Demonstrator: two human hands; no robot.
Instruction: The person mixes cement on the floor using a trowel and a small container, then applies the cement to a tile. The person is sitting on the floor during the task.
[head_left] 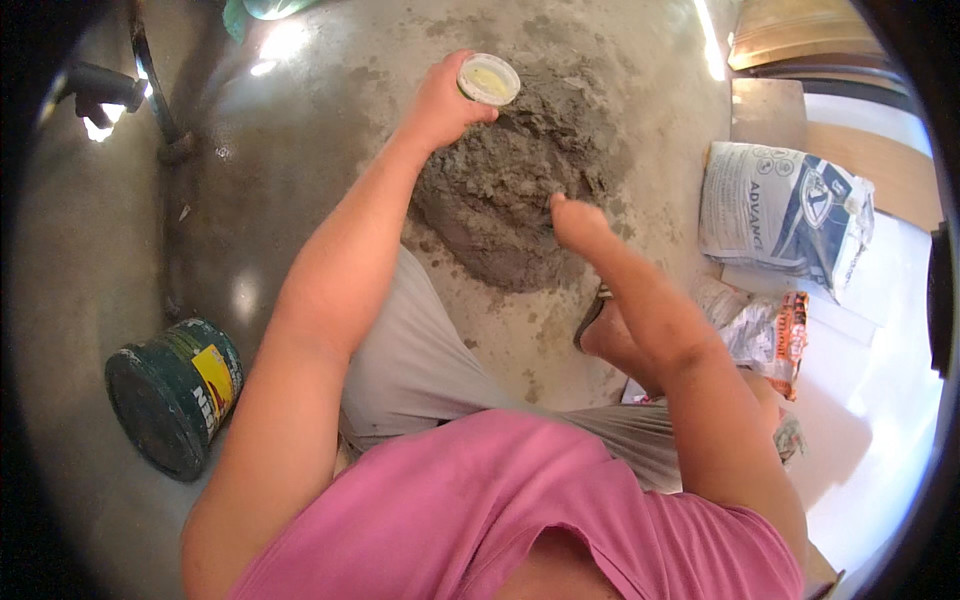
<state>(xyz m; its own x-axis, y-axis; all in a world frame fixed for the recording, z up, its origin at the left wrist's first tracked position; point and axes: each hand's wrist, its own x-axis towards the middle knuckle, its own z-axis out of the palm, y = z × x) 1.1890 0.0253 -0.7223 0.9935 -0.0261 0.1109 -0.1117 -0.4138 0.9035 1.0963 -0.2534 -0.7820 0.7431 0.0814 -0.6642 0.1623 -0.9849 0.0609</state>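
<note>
My left hand (441, 104) is wrapped round a small round tub (489, 79) with a white rim, held above the far edge of a grey heap of wet mortar (500, 195). Something pale yellowish shows inside the tub. Over the right side of the heap is my right hand (580, 222), its fingers curled closed. Whatever it may hold is hidden or too small to make out. The heap lies directly on the concrete floor (500, 345), rough on top and smoother along its near side.
A dark green bucket (160, 405) lies at the left. To the right are a large white-and-blue bag (770, 215) and a crumpled orange-and-white bag (765, 335). A dark pipe (152, 85) stands at the far left. My sandalled foot (610, 335) is beside the heap.
</note>
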